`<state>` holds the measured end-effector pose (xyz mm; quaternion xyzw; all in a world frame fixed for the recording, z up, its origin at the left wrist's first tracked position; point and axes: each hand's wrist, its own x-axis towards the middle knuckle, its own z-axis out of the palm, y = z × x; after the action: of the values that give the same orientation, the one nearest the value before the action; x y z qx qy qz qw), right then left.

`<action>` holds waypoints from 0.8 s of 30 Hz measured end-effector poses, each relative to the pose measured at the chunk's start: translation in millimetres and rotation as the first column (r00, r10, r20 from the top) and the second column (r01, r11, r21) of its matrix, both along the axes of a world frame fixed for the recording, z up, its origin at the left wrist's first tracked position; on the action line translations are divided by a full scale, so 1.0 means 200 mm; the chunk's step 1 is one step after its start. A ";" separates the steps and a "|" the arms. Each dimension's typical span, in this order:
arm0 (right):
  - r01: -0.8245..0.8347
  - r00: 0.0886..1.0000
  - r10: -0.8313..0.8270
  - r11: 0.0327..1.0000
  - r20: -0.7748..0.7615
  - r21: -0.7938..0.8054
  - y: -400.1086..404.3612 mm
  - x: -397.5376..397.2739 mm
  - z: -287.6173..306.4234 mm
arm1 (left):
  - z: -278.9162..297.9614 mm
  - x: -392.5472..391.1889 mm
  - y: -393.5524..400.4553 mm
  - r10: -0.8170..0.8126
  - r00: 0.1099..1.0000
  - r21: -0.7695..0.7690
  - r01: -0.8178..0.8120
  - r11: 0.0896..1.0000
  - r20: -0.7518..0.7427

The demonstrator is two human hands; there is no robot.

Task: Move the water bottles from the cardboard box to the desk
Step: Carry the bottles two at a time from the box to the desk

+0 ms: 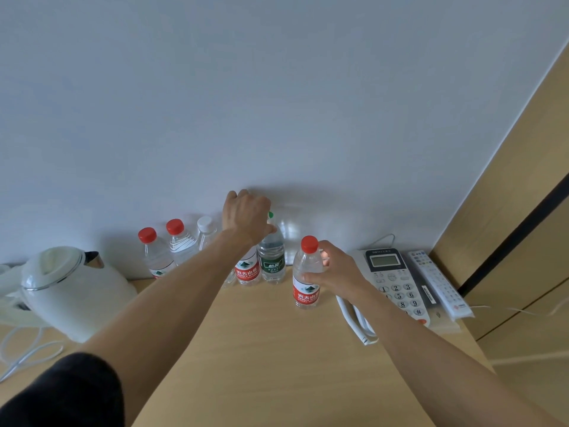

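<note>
On the wooden table (271, 349), the right hand (334, 272) wraps a red-capped water bottle (306, 272) standing upright beside the telephone (397, 282). The left hand (246, 215) closes over the top of a red-labelled bottle (248, 271) in the row at the wall, just beside a green-labelled bottle (271, 260). A white kettle (70, 288) stands far left.

Lighting: soft, even, cool daylight tone; source direction unclear. Shadows: faint, diffuse, cast on the wall (277, 103) behind the bottles at the desk's (261, 349) back edge. Glare: slight sheen on the kettle (70, 288). Focus: generally sharp. Distortion: wide-angle bending toward frame edges.
</note>
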<state>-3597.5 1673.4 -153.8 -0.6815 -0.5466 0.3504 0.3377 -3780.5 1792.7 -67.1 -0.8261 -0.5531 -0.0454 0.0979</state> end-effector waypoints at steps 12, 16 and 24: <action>0.027 0.997 -0.032 0.996 0.072 0.080 0.11 0.00 -0.02 | -0.01 -0.01 -0.02 0.003 0.994 0.011 -0.004 1.000 0.106; 0.050 0.994 -0.059 0.993 0.088 0.105 0.19 -0.02 -0.01 | -0.01 -0.01 -0.02 -0.001 0.995 0.006 0.000 1.000 0.099; 0.089 0.991 -0.106 0.980 0.085 0.179 0.34 -0.06 -0.01 | 0.00 0.00 -0.03 0.007 0.994 0.008 -0.008 1.000 0.112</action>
<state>-3608.9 1740.6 -155.8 -0.6911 -0.5564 0.2515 0.3867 -3779.6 1787.7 -67.6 -0.8198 -0.5605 -0.0937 0.0707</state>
